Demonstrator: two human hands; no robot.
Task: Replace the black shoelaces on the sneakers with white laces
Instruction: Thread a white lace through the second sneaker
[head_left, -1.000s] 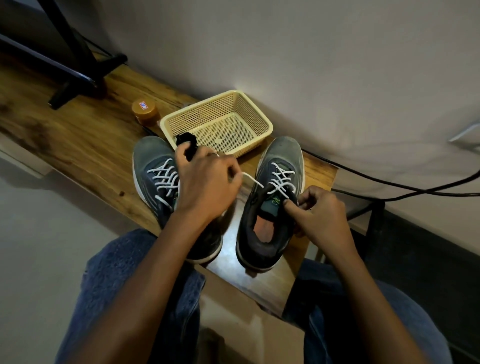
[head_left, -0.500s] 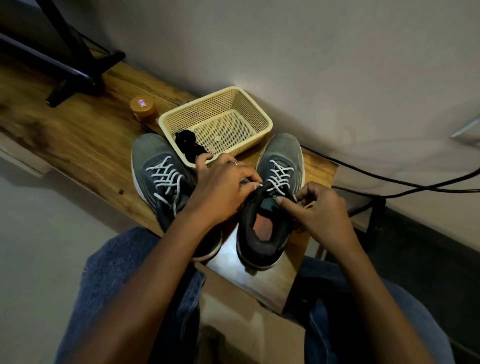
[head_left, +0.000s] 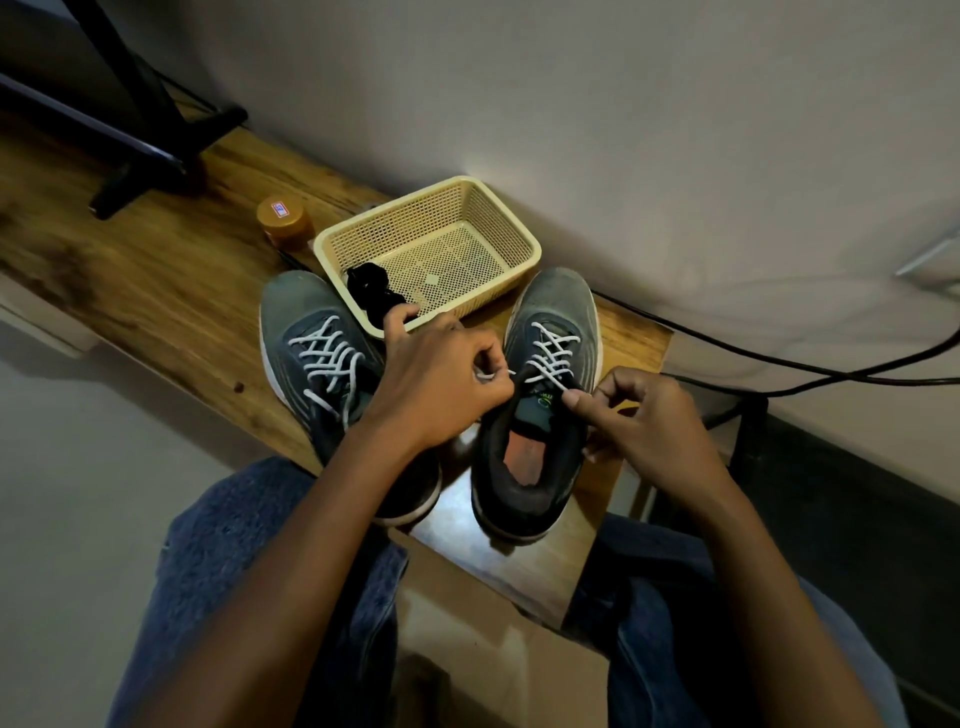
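Note:
Two grey sneakers stand side by side on the wooden bench, toes toward the wall. The left sneaker carries a white lace crossed through its eyelets. The right sneaker has a white lace crossed over its upper part. My left hand pinches one end of that lace beside the shoe's left edge. My right hand pinches the lace at the top right eyelets, next to the tongue. A bundle of black laces lies in the near left corner of the cream basket.
An orange-lidded jar stands left of the basket. A black stand's feet rest on the bench at the far left. Black cables run along the wall at right. My knees in blue jeans sit below the bench edge.
My left hand moved right from the left shoe toward the right shoe, drawing the lace end in close. The black lace bundle it covered now shows in the basket. My right hand stayed put.

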